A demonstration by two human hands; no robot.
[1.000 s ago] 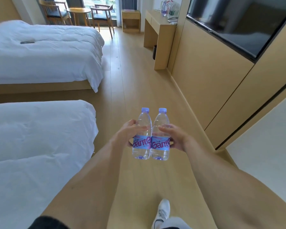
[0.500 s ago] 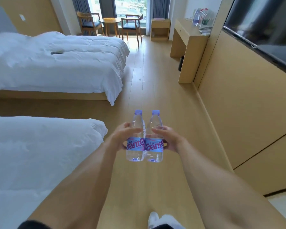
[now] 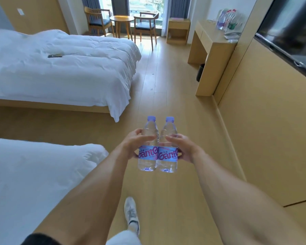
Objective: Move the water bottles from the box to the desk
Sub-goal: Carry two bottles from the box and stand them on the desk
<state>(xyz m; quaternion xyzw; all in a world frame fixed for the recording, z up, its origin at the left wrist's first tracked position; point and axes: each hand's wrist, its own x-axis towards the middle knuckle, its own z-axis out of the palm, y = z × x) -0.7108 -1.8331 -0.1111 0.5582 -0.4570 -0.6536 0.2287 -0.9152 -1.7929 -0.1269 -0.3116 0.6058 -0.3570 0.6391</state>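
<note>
While both arms are reaching out over the wooden floor (image 3: 166, 89), the left hand (image 3: 131, 144) is gripping one upright water bottle (image 3: 147, 156) and the right hand (image 3: 182, 147) is gripping another (image 3: 168, 157), their sides touching; the desk (image 3: 210, 43) is standing well ahead, already bearing bottles (image 3: 227, 20).

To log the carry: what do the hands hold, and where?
Left hand grips left bottle, right hand grips right bottle, each at mid-body.

both arms outstretched, hands (image 3: 155, 145) curled, gripping
</note>
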